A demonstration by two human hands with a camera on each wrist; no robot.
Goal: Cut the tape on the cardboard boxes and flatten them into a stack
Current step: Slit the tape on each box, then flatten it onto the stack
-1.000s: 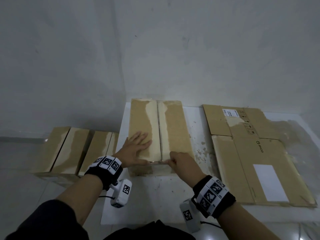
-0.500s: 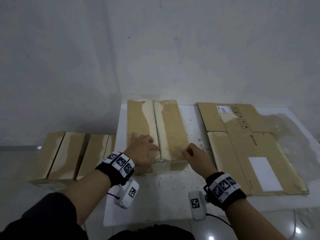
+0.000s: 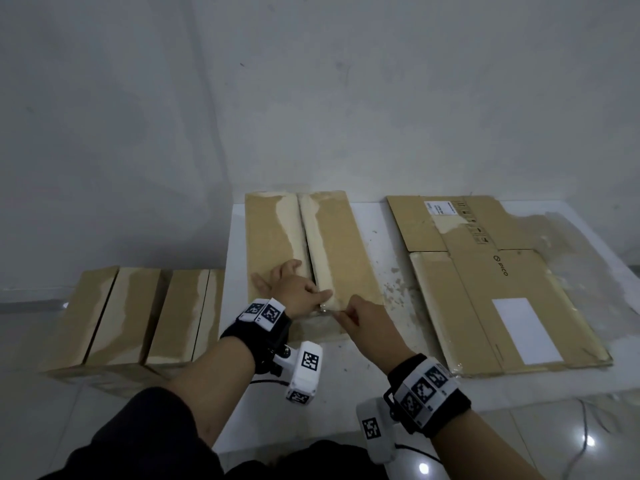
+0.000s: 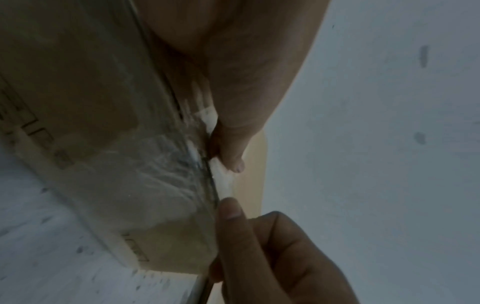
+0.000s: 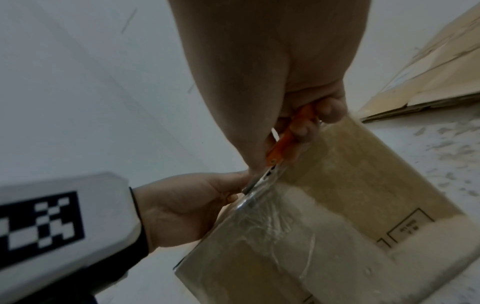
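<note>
While our left hand [image 3: 294,292] presses the box [image 3: 332,244] flat-fingered, our right hand [image 3: 363,318] grips the orange cutter [image 5: 283,142]. We should keep the blade shallow in the tape [image 5: 262,207] at the box's near edge.

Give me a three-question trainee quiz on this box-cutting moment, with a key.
1. True or false: the right hand grips an orange-handled utility knife.
2. Where is the knife blade? A) at the near end of the box seam, on the clear tape; B) on the flattened cardboard; C) lying on the white table.
3. Fill in: the left hand rests on top of the ____.

Key: 1 true. 2 A. 3 cardboard box.
</note>
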